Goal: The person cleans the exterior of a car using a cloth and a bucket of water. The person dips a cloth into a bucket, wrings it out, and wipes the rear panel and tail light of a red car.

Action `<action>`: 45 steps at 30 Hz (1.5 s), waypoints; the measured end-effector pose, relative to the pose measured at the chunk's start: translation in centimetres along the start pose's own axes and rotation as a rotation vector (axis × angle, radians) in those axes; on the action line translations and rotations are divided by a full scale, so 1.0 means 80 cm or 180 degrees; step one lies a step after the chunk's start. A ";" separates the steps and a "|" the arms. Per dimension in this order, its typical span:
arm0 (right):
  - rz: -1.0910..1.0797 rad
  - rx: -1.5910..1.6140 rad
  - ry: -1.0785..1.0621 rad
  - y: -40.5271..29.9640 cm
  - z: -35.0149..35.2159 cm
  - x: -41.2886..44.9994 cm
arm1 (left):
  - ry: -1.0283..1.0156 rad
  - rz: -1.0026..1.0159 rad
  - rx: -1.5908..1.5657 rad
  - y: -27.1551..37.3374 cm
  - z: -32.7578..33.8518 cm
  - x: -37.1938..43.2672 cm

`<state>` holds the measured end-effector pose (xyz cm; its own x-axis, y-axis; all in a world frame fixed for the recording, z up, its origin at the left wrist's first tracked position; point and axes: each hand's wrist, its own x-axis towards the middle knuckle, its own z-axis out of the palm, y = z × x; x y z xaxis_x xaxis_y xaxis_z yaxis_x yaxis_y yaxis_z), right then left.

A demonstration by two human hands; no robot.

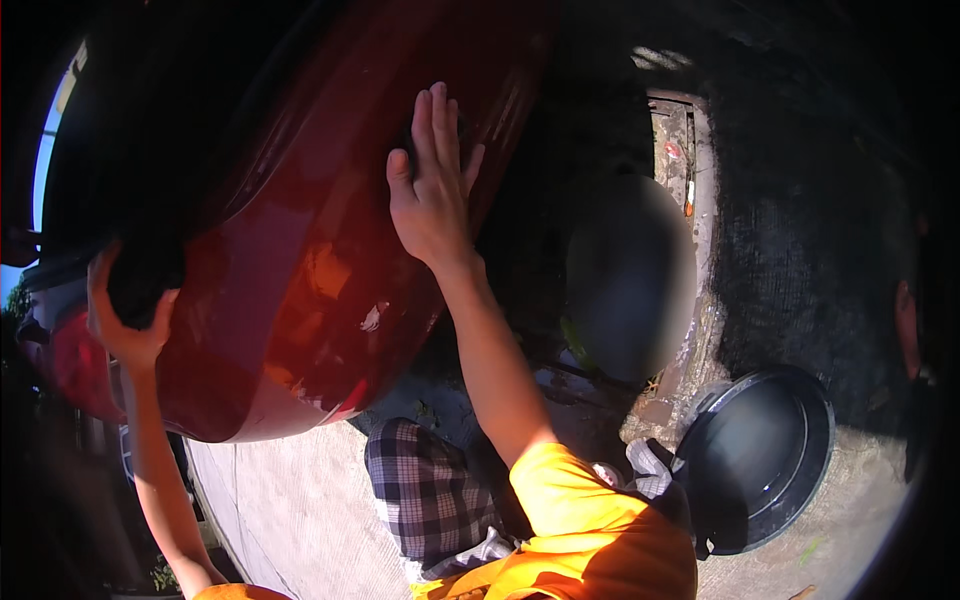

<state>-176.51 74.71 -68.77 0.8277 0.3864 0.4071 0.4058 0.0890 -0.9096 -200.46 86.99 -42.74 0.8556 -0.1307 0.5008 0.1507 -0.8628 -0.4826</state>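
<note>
My left hand [129, 330] is at the left, curled around a black object [146, 281] at the edge of the red car body [247, 315]. The object's outline merges with the dark area above, so its kind is unclear. Beside that hand is a red tail light [79, 360]. Further right, my right hand [435, 180] lies flat against the red panel, its fingers stretched upward and its thumb apart. A dark patch shows at the edges of these fingers; whether it is shadow or something under the palm cannot be told. Pale marks [373, 316] show on the glossy paint below.
A round black plastic tub [817, 450] rests on the concrete floor [300, 495] at the lower right. My knee in plaid cloth [427, 480] is below the car. A blurred oval covers part of the shaded ground, near a sunlit strip [705, 157] of concrete.
</note>
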 end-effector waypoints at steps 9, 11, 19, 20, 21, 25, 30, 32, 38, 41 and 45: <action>-0.0175 -0.0168 -0.0075 -0.023 0.004 -0.021 | 0.0056 -0.0052 0.0066 0.003 0.000 -0.004; -0.0216 -0.0055 0.0109 -0.003 0.001 0.065 | 0.0029 0.0038 0.0117 0.000 -0.005 -0.004; -0.0143 -0.0230 -0.0171 -0.020 0.018 -0.056 | -0.0001 0.0043 -0.0044 -0.005 -0.004 -0.003; -0.0011 -0.0205 -0.0155 -0.008 0.016 -0.036 | -0.0025 0.0040 -0.0002 -0.006 -0.005 -0.004; 0.0225 0.0019 0.0087 0.014 0.012 0.011 | -0.0057 0.0070 -0.0032 -0.010 -0.003 -0.003; 0.0570 0.0858 0.0118 0.086 -0.038 0.137 | 0.0071 0.0116 0.0153 -0.007 0.001 0.007; 0.0549 0.0156 -0.0090 -0.013 0.030 -0.095 | 0.0021 0.0032 0.0045 -0.012 0.005 -0.010; 0.0524 0.0186 -0.0099 -0.007 0.033 -0.090 | 0.0037 0.0016 0.0061 -0.008 0.002 -0.008; 0.0307 0.0569 0.0008 0.065 -0.020 0.082 | 0.0123 0.0007 0.0219 0.007 -0.001 0.008; 0.0566 0.0143 -0.0132 0.022 0.011 -0.040 | 0.0059 -0.0078 0.0075 0.010 0.006 0.002; 0.0648 -0.0062 0.0025 0.059 0.006 0.030 | 0.0046 0.0122 -0.0052 -0.002 0.008 0.000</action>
<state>-172.82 76.51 -72.15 0.8963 0.3875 0.2156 0.2371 -0.0080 -0.9714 -200.13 87.45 -43.13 0.8533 -0.1708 0.4927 0.1098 -0.8648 -0.4899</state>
